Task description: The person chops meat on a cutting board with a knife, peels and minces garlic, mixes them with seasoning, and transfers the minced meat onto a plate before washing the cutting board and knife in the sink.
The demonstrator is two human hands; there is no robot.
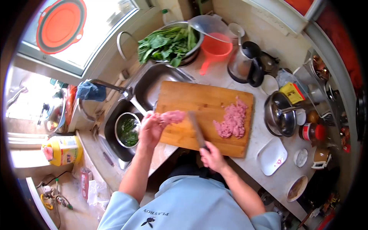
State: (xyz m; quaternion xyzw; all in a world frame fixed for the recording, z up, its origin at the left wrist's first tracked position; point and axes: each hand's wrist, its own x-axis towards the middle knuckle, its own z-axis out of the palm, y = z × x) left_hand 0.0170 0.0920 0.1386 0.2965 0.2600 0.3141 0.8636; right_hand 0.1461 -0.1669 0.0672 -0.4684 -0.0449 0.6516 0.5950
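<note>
My left hand (149,128) is closed on a strip of raw pink meat (172,117), lifted above the left part of a wooden cutting board (184,96). In my right hand (212,156) is the handle of a kitchen knife (197,130). Its blade points away from me over the middle of the board, a little right of the meat strip, and looks slightly blurred. Chopped raw meat (232,119) lies in a pile on the board's right side, apart from both hands.
Left of the board is a double sink (149,86) with a pot of greens (127,130) and a faucet (128,92). Behind stand leafy vegetables (168,44), a red strainer (215,49) and a kettle (241,63). To the right are a metal bowl (274,115) and a white dish (271,156).
</note>
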